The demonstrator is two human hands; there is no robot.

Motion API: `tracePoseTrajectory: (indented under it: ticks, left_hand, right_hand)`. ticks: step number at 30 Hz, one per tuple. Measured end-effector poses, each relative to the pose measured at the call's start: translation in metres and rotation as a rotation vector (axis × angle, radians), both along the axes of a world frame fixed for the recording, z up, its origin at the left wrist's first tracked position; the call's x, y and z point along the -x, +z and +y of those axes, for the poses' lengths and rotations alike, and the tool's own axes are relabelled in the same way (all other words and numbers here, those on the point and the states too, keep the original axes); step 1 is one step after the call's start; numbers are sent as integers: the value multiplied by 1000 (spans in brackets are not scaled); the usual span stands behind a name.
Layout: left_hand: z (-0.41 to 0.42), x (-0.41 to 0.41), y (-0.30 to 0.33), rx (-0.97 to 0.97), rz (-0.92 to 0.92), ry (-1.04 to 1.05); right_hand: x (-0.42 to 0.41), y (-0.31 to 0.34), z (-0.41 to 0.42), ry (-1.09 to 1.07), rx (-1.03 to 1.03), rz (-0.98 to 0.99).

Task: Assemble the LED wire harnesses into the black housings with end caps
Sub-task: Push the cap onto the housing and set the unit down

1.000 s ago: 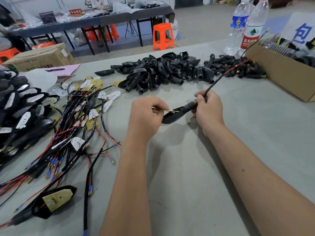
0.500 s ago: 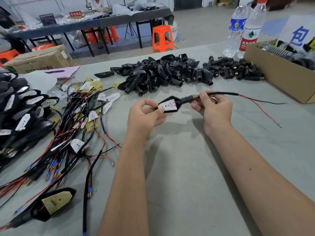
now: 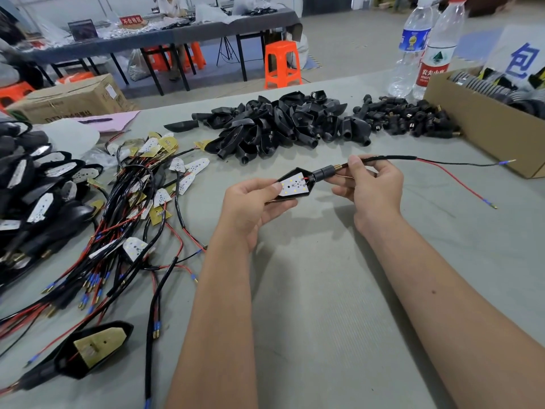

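Left hand (image 3: pixel 253 202): gripping the black housing (image 3: pixel 295 187), thumb pressing its LED board (image 3: pixel 293 186).
Right hand (image 3: pixel 372 188): pinching the wire harness (image 3: pixel 383 159) behind the end cap (image 3: pixel 323 173).
Location: hovering above the bench (image 3: pixel 324 290).

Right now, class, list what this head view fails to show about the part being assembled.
- Head view: tip of the black housing is covered by the left hand.
- Whether the LED board is fully seated: too small.
- Wire under the right hand: fingers hide it.
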State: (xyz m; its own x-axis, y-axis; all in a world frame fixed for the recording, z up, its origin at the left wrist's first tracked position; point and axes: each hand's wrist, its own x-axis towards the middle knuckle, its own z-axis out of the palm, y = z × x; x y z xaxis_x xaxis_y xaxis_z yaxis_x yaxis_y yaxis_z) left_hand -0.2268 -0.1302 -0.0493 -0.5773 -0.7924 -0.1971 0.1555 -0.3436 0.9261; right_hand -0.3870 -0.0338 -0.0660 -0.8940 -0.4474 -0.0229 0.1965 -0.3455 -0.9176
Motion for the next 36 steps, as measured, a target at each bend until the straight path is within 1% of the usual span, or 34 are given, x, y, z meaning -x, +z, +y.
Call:
tracePoseTrajectory:
  ticks: [6, 11, 22, 28, 32, 36]
  left_hand:
    - [-1, -1, -5, 35, 10, 7]
    - [-4, -2, -8, 7, 26, 16]
    - [-5, 0, -8, -14, -52, 21]
    - [-5, -1, -6, -31, -33, 43]
    - [-7, 1, -5, -64, -58, 81]
    - [-8, 6, -4, -84, -76, 147]
  right_hand:
    - [4, 2, 4, 100, -10, -33]
    - [7, 3, 6, 186, 40, -71]
    - [7, -5, 2, 150, -49, 27]
    - [6, -5, 1, 141, -99, 40]
    - [8, -6, 0, 143, -123, 59]
    - [7, -10, -4, 142, -154, 120]
